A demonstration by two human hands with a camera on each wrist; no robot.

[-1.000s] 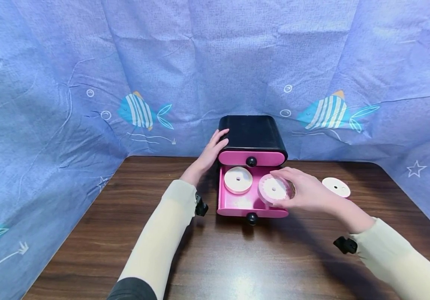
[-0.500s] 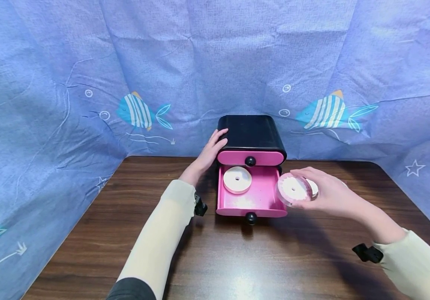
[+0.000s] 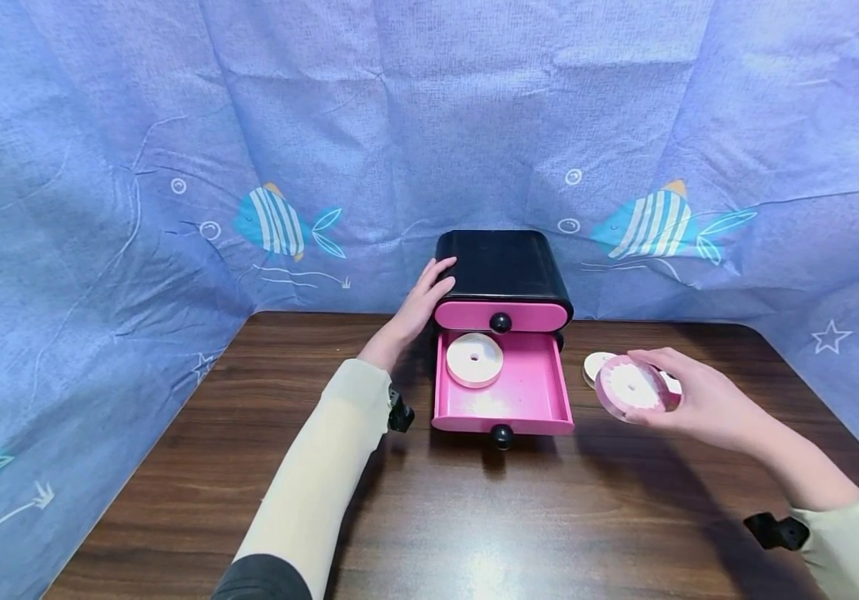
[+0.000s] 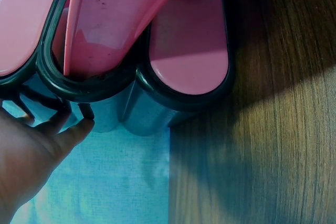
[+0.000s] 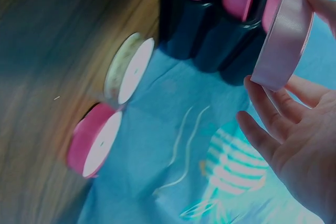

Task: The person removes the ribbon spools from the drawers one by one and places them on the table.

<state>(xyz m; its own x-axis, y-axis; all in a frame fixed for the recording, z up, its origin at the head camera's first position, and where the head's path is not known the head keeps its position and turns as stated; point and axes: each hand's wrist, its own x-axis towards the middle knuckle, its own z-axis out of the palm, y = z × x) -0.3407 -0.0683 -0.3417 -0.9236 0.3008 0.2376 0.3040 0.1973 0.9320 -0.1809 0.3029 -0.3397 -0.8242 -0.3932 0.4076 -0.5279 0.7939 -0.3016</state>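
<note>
Pink ribbon spool | round, finely woven | glossy round-edged box

place: curtained-off tabletop, home or studio unclear
blue fish-print cloth: hangs creased from 9 through 12 to 3 o'clock
wood-grain table: spreads toward 6 o'clock, reflecting light
</note>
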